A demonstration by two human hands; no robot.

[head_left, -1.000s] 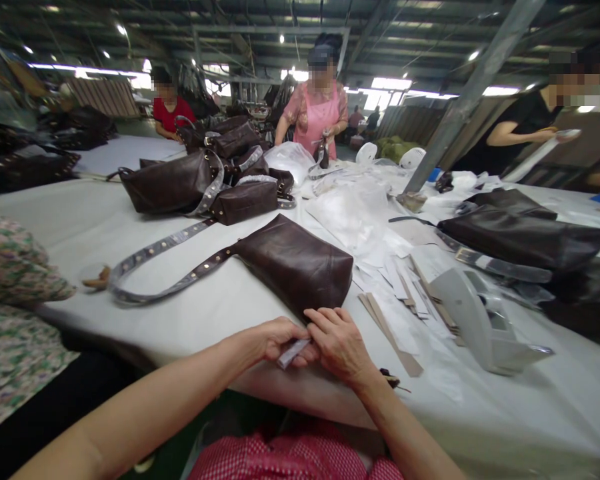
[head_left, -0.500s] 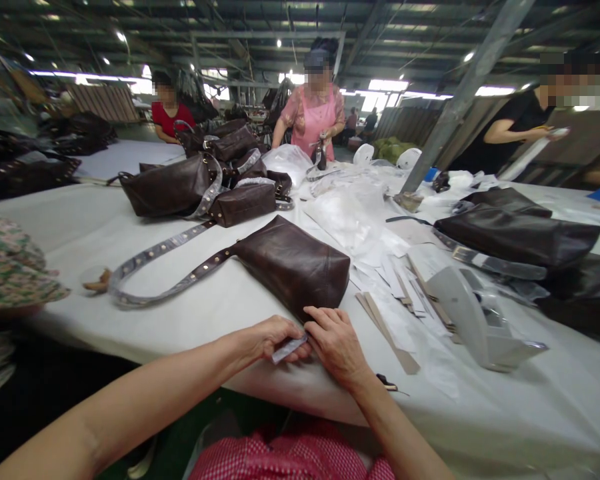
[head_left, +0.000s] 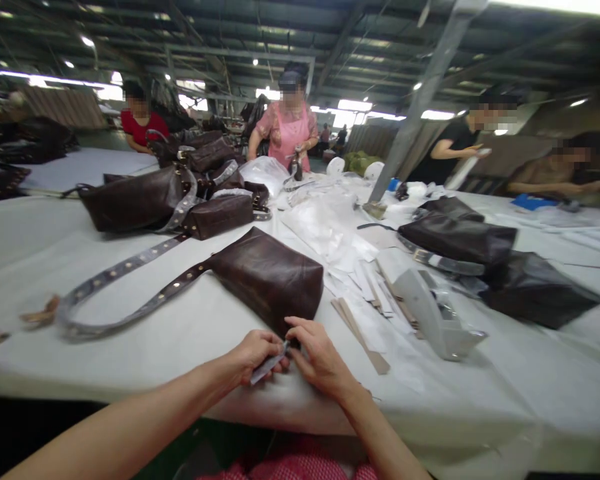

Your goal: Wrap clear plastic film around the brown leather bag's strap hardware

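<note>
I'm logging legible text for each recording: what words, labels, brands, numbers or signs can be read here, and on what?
None can be read.
Brown bag at the hands: no lettering can be made out.
Pale strip in the left hand: too small and blurred to tell.
Grey-white dispenser: no legible marking.

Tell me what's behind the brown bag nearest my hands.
Beyond the brown bag lie more dark bags to the left and clear plastic to the right, on the white table. Whatever its body covers directly behind can't be seen.
</note>
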